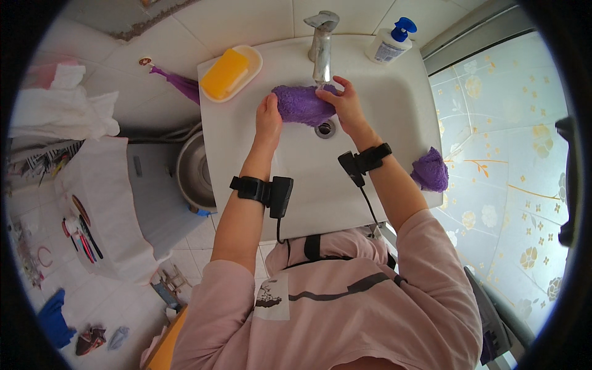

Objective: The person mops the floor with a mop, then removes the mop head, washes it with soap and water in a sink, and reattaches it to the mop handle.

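Note:
A fuzzy purple cloth is stretched between both my hands over the basin of a white washbasin. My left hand grips its left end. At its right end, my right hand pinches the cloth with the thumb on top and the index finger raised. Directly above the cloth's right part is the spout of a chrome faucet; whether water runs is hard to tell. The metal drain shows just below the cloth's lower edge.
A yellow sponge lies on a white soap dish at the back left rim. A pump bottle stands back right. Another purple cloth hangs over the right rim. Left of the basin sits a metal bowl.

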A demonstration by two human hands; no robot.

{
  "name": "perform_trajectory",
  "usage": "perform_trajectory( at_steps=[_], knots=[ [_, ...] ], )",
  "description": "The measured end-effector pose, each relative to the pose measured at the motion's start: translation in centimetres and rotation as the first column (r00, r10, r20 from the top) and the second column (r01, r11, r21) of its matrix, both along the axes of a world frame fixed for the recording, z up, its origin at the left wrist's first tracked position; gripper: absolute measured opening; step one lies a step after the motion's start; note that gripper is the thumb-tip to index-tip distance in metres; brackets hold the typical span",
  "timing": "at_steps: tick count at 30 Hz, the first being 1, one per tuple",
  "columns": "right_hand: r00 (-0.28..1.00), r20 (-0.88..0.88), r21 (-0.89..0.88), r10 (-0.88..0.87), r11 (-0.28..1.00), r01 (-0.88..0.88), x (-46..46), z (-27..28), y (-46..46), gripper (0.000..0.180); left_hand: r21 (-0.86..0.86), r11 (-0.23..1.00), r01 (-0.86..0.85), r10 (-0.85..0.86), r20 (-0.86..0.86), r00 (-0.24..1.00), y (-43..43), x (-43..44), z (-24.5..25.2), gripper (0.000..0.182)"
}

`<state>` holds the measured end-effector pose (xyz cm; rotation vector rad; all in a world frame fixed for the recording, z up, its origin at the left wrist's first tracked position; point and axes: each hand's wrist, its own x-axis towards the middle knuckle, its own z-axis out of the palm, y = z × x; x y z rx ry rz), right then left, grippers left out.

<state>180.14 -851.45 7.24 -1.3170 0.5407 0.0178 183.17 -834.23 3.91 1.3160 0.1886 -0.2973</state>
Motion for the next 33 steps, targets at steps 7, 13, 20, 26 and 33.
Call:
perform_trajectory(
  at_steps=[7, 13, 20, 26, 33],
  knots=[
    [0.856, -0.157, -0.471, 0.493, 0.724, -0.504, 0.5, 0.2, -1.2, 0.038, -0.074, 0.993, -0.097, 0.104, 0.094, 0.99, 0.3, 0.1, 1.0, 0.041],
    [0.98, 0.016, 0.199, 0.2, 0.959, -0.199, 0.7, -1.5, 0.5, 0.028, 0.02, 0.925, -0.381, 0.381, -0.099, 0.919, -0.7, 0.0, -0.3, 0.054],
    [0.994, 0.094, 0.35, 0.059, 0.932, -0.089, 0.8, -2.6, 1.2, 0.026, 0.674, 0.734, 0.082, -0.171, 0.067, 0.983, -3.3, -1.1, -1.8, 0.054],
    [0.987, 0.149, -0.113, 0.054, 0.993, -0.038, 1.2, -3.6, -0.2, 0.026, 0.238, 0.958, 0.162, -0.21, 0.195, 0.958, -3.4, -1.1, -1.1, 0.026],
    [0.921, 0.261, -0.576, 0.289, 0.812, -0.092, 0.4, -3.4, 0.9, 0.025, -0.141, 0.984, 0.109, -0.099, 0.073, 0.992, -4.0, -1.8, 0.6, 0.02]
  ],
)
